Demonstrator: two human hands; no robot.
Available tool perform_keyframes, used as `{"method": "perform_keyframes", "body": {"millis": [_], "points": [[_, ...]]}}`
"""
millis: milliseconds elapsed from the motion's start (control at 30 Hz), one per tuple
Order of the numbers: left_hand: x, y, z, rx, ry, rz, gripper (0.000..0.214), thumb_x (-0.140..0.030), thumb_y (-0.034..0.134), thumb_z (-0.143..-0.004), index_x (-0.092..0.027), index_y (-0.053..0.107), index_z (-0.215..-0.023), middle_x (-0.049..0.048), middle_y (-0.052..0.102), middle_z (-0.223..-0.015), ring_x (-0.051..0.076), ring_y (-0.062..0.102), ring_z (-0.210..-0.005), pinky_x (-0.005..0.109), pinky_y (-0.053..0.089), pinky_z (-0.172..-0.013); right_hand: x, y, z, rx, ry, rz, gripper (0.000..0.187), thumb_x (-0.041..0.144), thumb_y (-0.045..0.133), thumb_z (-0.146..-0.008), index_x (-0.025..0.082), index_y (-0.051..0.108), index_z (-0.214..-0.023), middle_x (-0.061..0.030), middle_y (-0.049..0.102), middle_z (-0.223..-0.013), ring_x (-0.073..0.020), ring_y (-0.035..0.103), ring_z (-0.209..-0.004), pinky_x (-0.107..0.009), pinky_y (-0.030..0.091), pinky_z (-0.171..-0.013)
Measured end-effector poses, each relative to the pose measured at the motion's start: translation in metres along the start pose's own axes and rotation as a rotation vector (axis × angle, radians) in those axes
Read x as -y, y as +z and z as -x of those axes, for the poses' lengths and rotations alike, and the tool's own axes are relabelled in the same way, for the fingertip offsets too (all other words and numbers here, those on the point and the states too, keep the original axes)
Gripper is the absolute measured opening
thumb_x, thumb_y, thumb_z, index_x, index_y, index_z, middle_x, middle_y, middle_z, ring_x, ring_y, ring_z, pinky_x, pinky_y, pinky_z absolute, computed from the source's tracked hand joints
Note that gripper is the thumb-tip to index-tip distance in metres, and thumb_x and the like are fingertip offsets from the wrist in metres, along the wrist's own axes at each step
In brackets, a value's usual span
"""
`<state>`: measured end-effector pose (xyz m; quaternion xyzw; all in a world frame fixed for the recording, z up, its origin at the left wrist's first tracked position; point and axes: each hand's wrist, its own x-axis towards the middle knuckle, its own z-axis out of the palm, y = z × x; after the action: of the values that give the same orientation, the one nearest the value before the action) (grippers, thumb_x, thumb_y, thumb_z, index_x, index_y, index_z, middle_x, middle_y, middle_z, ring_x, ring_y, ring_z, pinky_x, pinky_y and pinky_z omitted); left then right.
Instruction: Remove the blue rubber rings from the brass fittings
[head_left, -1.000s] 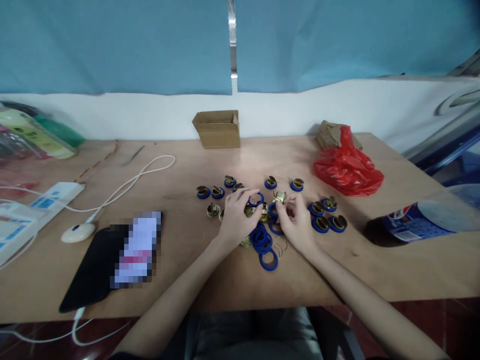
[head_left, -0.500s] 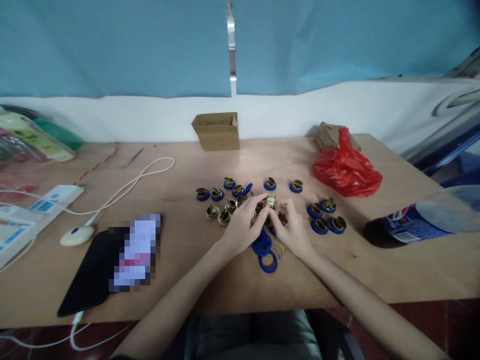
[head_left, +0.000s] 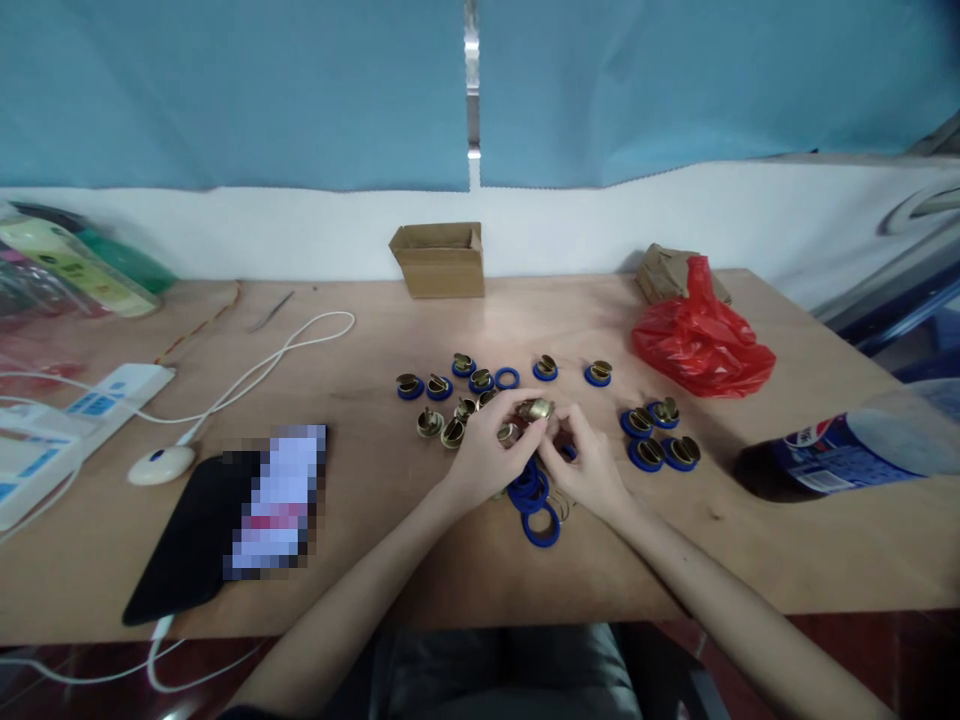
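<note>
Both my hands meet at the middle of the wooden table [head_left: 390, 560]. My left hand [head_left: 487, 450] and my right hand [head_left: 585, 465] pinch one brass fitting [head_left: 534, 409] between their fingertips. Under the hands lies a small pile of loose blue rings [head_left: 534, 500]. A single blue ring [head_left: 507, 378] lies just beyond the hands. Several brass parts seated in blue rings stand in a row behind [head_left: 439, 385] and in a cluster to the right [head_left: 660, 440]. Bare brass parts [head_left: 442, 428] sit left of my left hand.
A cardboard box [head_left: 439, 258] stands at the back. A red plastic bag [head_left: 701, 340] lies back right, a blue-labelled bottle [head_left: 847, 455] on its side at right. A dark phone [head_left: 225, 520], a white round switch [head_left: 159, 464] with cable and a power strip [head_left: 97, 400] are at left.
My left hand let go of a blue ring, which now lies beyond the hands. Both hands drew together and lifted a brass fitting between them.
</note>
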<state>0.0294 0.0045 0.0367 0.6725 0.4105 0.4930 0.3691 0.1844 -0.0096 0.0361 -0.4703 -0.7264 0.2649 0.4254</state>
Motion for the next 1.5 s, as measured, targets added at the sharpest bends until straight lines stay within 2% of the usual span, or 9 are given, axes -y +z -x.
{"method": "perform_keyframes", "body": {"millis": [233,367,500,700,1033,1200,1300,1400,1500], "points": [[-0.002,-0.004,-0.003,-0.066,0.029,0.021,0.021,-0.023,0.061,-0.093,-0.021,0.066,-0.114,0.0077,0.074,-0.111,0.019,0.072,-0.099,0.032,0.059,-0.089,0.0,-0.005,0.0,0.007,-0.069,-0.031,0.003,0.024,0.054,-0.095,0.023,0.052,-0.098,0.0012,0.06,-0.076,-0.0137,0.06,-0.064,-0.025,0.049,-0.06],[0.0,-0.005,-0.005,-0.056,0.018,0.015,0.021,-0.025,0.06,-0.094,-0.021,0.068,-0.112,0.0078,0.074,-0.111,0.02,0.072,-0.1,0.032,0.058,-0.088,0.001,-0.005,-0.002,-0.021,-0.131,0.001,0.002,0.021,0.055,-0.095,0.022,0.056,-0.095,0.0002,0.064,-0.078,-0.0137,0.061,-0.065,-0.025,0.05,-0.062],[0.002,-0.004,-0.004,-0.032,0.015,-0.02,0.021,-0.028,0.06,-0.094,-0.021,0.069,-0.112,0.0077,0.074,-0.112,0.021,0.071,-0.1,0.034,0.058,-0.088,0.001,-0.004,-0.003,-0.036,-0.173,0.019,0.01,0.021,0.056,-0.095,0.022,0.055,-0.084,0.0016,0.059,-0.07,-0.0128,0.057,-0.06,-0.024,0.046,-0.059],[0.005,-0.001,-0.002,-0.001,0.042,-0.026,0.02,-0.027,0.06,-0.093,-0.02,0.069,-0.11,0.0078,0.074,-0.111,0.02,0.07,-0.1,0.034,0.057,-0.089,-0.003,-0.002,-0.003,-0.019,-0.215,0.079,0.025,0.02,0.054,-0.093,0.021,0.045,-0.069,0.0029,0.048,-0.064,-0.0124,0.049,-0.058,-0.025,0.039,-0.056],[0.003,0.001,-0.003,-0.02,0.01,-0.028,0.018,-0.028,0.06,-0.093,-0.02,0.069,-0.106,0.0068,0.074,-0.106,0.019,0.07,-0.093,0.031,0.056,-0.081,-0.007,-0.003,-0.004,-0.034,-0.162,0.04,0.037,0.023,0.05,-0.098,0.021,0.038,-0.063,0.0037,0.042,-0.06,-0.0112,0.041,-0.055,-0.026,0.033,-0.055],[0.005,0.0,-0.004,-0.071,-0.041,0.008,0.018,-0.031,0.06,-0.094,-0.02,0.07,-0.105,0.0061,0.075,-0.101,0.018,0.071,-0.09,0.029,0.056,-0.079,-0.001,-0.005,-0.005,-0.047,-0.108,0.046,0.03,0.026,0.052,-0.099,0.02,0.05,-0.07,0.0025,0.052,-0.064,-0.0121,0.05,-0.058,-0.026,0.038,-0.058],[0.009,-0.001,-0.006,-0.123,-0.052,0.038,0.018,-0.031,0.061,-0.093,-0.02,0.069,-0.105,0.0071,0.075,-0.102,0.019,0.071,-0.091,0.029,0.056,-0.08,-0.001,-0.008,-0.007,-0.081,-0.071,0.092,0.018,0.027,0.055,-0.097,0.021,0.059,-0.081,-0.0001,0.063,-0.074,-0.0148,0.059,-0.066,-0.027,0.045,-0.065],[0.012,-0.002,-0.007,-0.167,-0.058,0.06,0.019,-0.033,0.061,-0.094,-0.02,0.069,-0.105,0.0074,0.075,-0.101,0.019,0.072,-0.091,0.029,0.057,-0.078,-0.005,-0.009,-0.01,-0.065,-0.066,0.141,0.013,0.03,0.056,-0.097,0.022,0.065,-0.101,-0.0051,0.073,-0.098,-0.0212,0.067,-0.092,-0.033,0.051,-0.084],[0.013,-0.003,-0.008,-0.175,-0.051,0.051,0.02,-0.033,0.062,-0.093,-0.02,0.069,-0.106,0.0075,0.075,-0.103,0.019,0.072,-0.091,0.029,0.057,-0.078,-0.012,-0.005,-0.011,-0.022,-0.126,0.194,0.023,0.032,0.056,-0.096,0.022,0.064,-0.116,-0.009,0.071,-0.122,-0.0264,0.063,-0.118,-0.043,0.047,-0.102]]}}
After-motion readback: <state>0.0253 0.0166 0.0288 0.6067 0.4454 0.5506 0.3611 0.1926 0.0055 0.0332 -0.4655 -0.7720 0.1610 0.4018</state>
